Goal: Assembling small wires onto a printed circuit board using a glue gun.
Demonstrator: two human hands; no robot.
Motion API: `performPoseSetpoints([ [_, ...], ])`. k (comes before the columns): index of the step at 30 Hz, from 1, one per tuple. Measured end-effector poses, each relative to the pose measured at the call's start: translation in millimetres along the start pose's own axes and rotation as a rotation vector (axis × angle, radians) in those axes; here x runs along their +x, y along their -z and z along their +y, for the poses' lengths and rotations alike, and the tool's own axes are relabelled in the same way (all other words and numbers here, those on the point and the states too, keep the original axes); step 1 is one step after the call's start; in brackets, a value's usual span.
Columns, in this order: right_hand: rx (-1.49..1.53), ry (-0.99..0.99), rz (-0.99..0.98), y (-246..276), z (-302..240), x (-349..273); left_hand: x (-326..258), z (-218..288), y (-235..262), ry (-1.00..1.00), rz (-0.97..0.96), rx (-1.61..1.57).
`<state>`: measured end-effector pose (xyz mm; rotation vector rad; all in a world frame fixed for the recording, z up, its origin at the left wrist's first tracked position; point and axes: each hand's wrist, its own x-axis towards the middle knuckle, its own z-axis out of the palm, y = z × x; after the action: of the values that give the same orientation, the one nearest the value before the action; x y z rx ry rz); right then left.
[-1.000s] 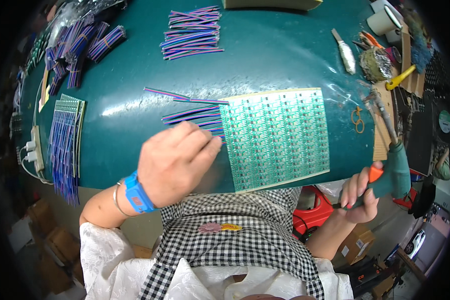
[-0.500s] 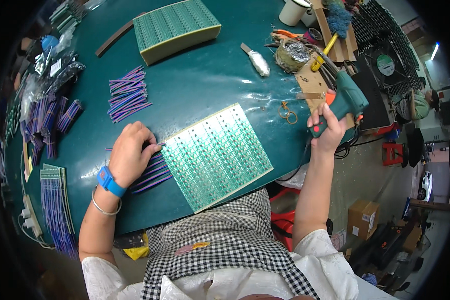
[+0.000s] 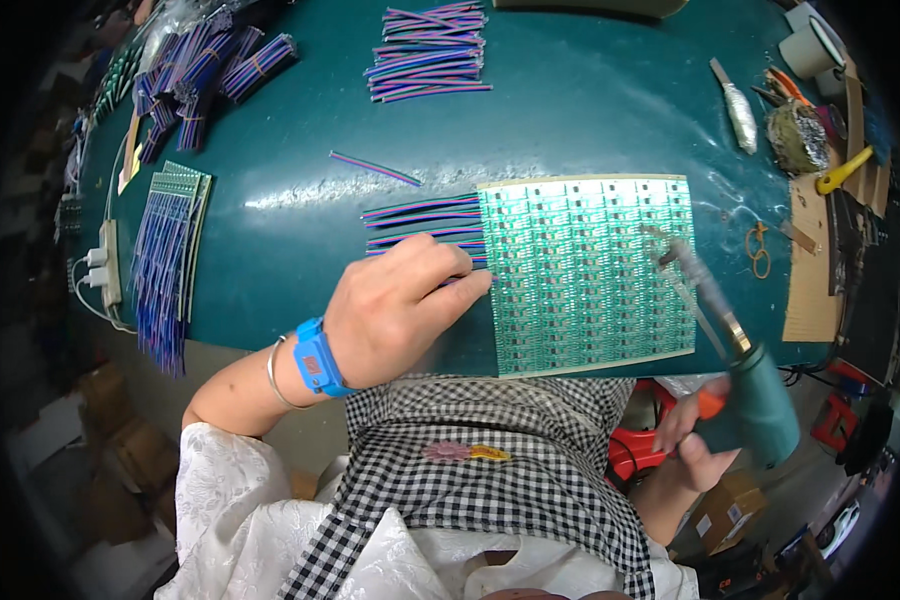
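Observation:
A green circuit board panel (image 3: pixel 590 290), dotted with rows of small components, lies at the table's front edge. Several short striped ribbon wires (image 3: pixel 420 213) extend from its left side. My left hand (image 3: pixel 395 305) is closed in a pinch at that side, thumb and forefinger on the end of a ribbon wire that the hand mostly covers. My right hand (image 3: pixel 698 445) grips the handle of a green soldering gun (image 3: pixel 755 410) in front of the board's right corner. Its tip, smeared by motion, hangs over the right part of the board. One loose ribbon wire (image 3: pixel 375 168) lies behind.
A pile of ribbon wires (image 3: pixel 430 55) lies at the back, with banded bundles (image 3: pixel 205 80) to the left. Wired boards (image 3: pixel 170 250) overhang the left edge beside a power strip (image 3: pixel 108 265). At right are rubber bands (image 3: pixel 758 250), a foil-wrapped tool (image 3: pixel 740 118) and a foil-topped pot (image 3: pixel 798 138).
My right hand has brought the soldering gun from the right toward the board, its tip now over it. My left hand stays pinched at the board's left edge. The head view has shifted.

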<state>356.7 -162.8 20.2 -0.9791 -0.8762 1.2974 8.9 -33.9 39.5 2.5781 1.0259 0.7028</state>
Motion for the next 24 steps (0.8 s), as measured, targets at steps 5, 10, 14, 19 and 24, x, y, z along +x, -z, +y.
performPoseSetpoints([
  [5, -0.054, -0.202, -0.003, -18.0, 6.3, -21.0, -11.3, -5.4, -18.8, 0.055, 0.014, -0.086],
  [10, -0.084, -0.322, 0.036, -22.9, 4.7, -24.8, -13.9, -9.2, -23.5, 0.075, 0.071, -0.206],
  [14, -0.096, -0.44, 0.033, -33.5, -4.6, -21.1, -15.3, -9.7, -21.0, 0.048, 0.02, -0.193],
  [19, -0.16, -0.389, 0.017, -32.5, 3.2, -27.7, -18.1, -8.6, -21.6, 0.061, 0.046, -0.191],
  [24, -0.165, -0.428, 0.021, -33.4, 4.9, -26.7, -18.6, -6.7, -23.3, 0.085, 0.047, -0.181],
])
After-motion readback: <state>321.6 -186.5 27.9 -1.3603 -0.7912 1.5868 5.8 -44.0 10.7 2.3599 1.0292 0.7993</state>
